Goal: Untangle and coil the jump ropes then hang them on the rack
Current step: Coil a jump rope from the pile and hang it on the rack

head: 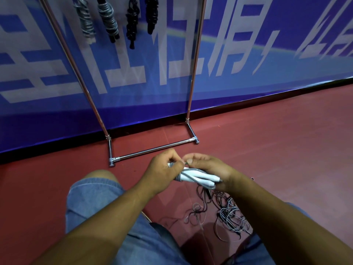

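Both hands meet over the dark red floor (267,150), closed on one bundle: a pair of white plastic jump-rope handles (198,177) with grey cord wound around them. The left hand (164,169) pinches the bundle's far end between thumb and curled fingers, and the right hand (210,167) wraps the handles from the other side, its thumb pressing on top just beside the left fingertips. Grey cord crosses the handles diagonally between the two grips.

Below the right wrist, a loose tangle of thin grey and dark cords (227,217) lies on the floor, strands running up toward the held bundle.

Beyond the hands stands a chrome tube rack (152,150), its base bar just past the knuckles. High above the grip, four coiled ropes hang from it: two grey-wound bundles (107,20) and two black ones (141,18).

Behind the rack a blue banner (248,54) carries large pale block characters, cropped and blurred, not legible. Blue denim shorts (99,199) cover the knees beneath the forearms.
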`<state>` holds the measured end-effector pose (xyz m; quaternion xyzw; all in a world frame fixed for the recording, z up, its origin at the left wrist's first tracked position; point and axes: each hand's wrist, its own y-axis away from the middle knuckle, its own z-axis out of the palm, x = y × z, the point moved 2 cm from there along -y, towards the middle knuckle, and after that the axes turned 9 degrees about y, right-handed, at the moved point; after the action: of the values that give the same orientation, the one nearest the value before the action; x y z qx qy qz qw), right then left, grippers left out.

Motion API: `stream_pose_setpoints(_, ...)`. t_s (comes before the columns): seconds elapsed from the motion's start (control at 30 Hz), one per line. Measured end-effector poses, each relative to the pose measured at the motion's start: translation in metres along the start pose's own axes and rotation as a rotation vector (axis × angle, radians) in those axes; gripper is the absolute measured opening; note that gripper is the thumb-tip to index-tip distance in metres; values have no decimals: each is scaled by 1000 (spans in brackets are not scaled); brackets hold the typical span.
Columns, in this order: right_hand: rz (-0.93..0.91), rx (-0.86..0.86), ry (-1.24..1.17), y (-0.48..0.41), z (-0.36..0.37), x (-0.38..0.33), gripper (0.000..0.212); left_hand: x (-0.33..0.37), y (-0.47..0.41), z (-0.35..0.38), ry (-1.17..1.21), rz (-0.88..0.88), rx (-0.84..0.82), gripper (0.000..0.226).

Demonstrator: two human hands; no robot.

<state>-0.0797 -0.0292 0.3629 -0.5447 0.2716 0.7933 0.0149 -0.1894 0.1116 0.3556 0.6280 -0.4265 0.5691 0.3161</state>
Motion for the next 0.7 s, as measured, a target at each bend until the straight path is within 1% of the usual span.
stream_pose_setpoints(0.07,-24,50,-114,-2,-2,3,17,7,-3,3,90,-13,56,16)
stream_pose_setpoints(0.13,-20,160,-98,-6,1,6,31,9,-8,5,188,-49,152,11)
stream_pose_setpoints(0.2,-30,253,26,-10,9,9,24,6,-12,6,222,-72,280,12)
stream_pose_setpoints(0.23,-43,284,118,-11,16,11,19,4,-14,5,212,-76,346,16)
stream_pose_setpoints(0.3,-61,311,274,-11,31,16,21,-2,-16,1,139,-72,441,21)
stream_pose_setpoints(0.33,-59,312,318,-9,37,19,23,-4,-16,-2,84,-57,457,19)
stream_pose_setpoints(0.43,-61,296,437,-5,48,24,28,-10,-13,-9,-58,-21,435,9)
stream_pose_setpoints(0.5,-89,278,642,-2,52,22,35,-12,-12,-15,-125,-19,445,22)
stream_pose_setpoints(0.57,-122,267,924,-1,54,21,41,-15,-12,-20,-197,-14,460,36)
stream_pose_setpoints(0.63,-143,268,1154,-1,54,20,41,-19,-10,-24,-288,8,442,41)
stream_pose_setpoints(0.7,-153,259,1275,1,53,20,40,-22,-7,-24,-380,38,412,38)
